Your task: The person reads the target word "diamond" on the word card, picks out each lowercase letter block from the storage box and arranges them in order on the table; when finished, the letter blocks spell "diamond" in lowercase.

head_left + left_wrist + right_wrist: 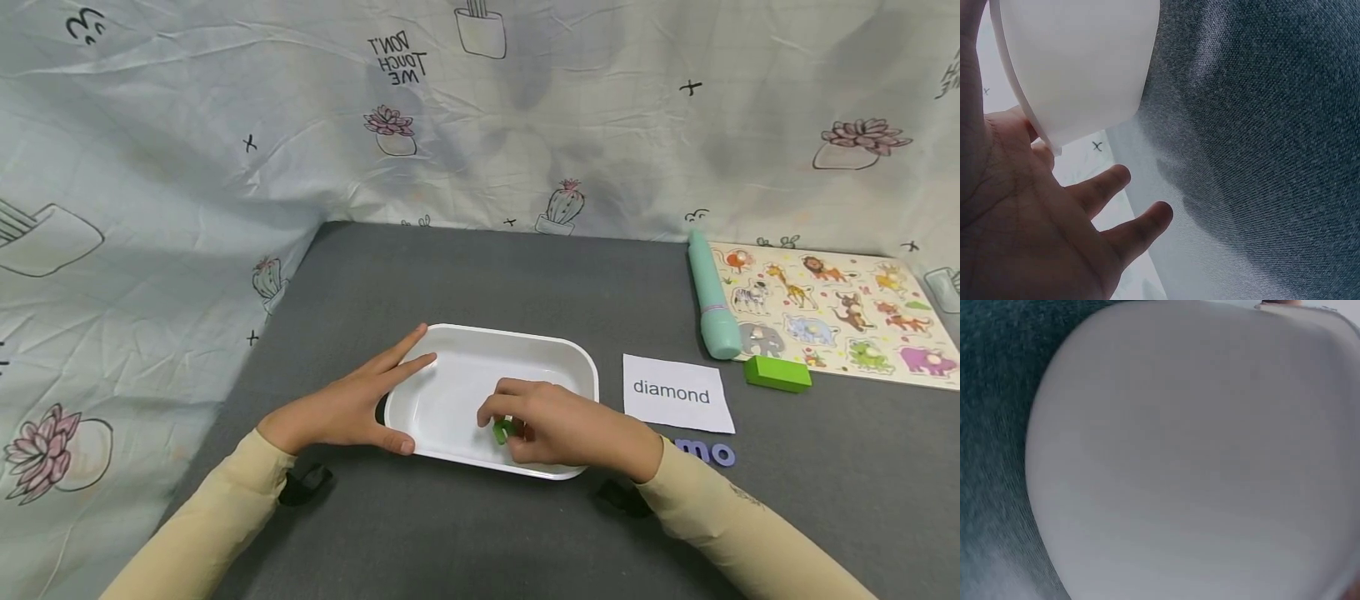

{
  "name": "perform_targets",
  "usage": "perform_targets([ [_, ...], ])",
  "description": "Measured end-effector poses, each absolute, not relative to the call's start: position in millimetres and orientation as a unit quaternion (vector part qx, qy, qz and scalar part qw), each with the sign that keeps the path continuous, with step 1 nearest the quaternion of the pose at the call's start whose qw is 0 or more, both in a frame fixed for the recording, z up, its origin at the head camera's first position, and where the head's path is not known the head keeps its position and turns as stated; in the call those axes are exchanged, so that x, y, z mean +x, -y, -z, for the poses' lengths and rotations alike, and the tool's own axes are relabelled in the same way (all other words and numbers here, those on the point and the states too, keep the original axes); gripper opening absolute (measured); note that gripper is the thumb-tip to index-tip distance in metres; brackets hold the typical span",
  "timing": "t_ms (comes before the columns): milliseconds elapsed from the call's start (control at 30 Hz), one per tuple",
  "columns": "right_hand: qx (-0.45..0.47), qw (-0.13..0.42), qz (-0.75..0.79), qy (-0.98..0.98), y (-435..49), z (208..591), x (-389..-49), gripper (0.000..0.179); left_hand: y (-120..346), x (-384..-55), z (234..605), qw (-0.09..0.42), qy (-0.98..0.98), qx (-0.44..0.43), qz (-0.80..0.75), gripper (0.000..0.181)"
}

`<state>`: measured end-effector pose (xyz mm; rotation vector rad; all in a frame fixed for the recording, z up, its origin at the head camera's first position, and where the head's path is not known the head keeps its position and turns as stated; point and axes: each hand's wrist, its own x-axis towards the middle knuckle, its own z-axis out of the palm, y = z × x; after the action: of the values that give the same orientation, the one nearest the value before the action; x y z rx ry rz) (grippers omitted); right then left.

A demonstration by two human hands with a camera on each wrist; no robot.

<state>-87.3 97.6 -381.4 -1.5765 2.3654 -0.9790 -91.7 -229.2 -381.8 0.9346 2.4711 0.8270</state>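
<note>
A white rectangular tray [487, 333] stands on the dark table, its outer wall [1085, 69] close up in the left wrist view. At its left end my left hand [356, 408] touches the rim with spread, mostly straight fingers, the thumb on the near edge. Over the tray my right hand [555, 421] pinches a small curved green piece [502, 431], which looks like a letter; the fingers partly hide it. In the right wrist view the tray's wall [1191, 450] fills most of the picture. Purple letters "m" and "o" [722, 455] lie beside my right wrist.
Right of the tray lies a white card [678, 396] printed "diamond". Farther right are a green block [777, 374], a mint-coloured pen-like stick [712, 300] and an animal puzzle board [840, 308]. A printed cloth [600, 108] hangs behind the table.
</note>
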Motion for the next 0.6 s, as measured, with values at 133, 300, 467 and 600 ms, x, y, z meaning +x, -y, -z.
perform_targets([
  [133,-0.508,0.077,0.347,-0.784,-107,372,-88,0.035,229,-91,383,0.188,-0.878,0.328,-0.295,0.111],
  [300,-0.496,0.074,0.386,-0.774,-126,357,-86,0.038,230,-92,383,0.186,-0.878,0.329,-0.295,0.112],
  [467,-0.498,0.056,0.394,-0.77,-152,343,-83,0.043,230,-92,383,0.184,-0.878,0.331,-0.293,0.112],
  [600,-0.491,0.04,0.387,-0.779,-175,337,-80,0.043,230,-93,382,0.188,-0.877,0.329,-0.294,0.113],
])
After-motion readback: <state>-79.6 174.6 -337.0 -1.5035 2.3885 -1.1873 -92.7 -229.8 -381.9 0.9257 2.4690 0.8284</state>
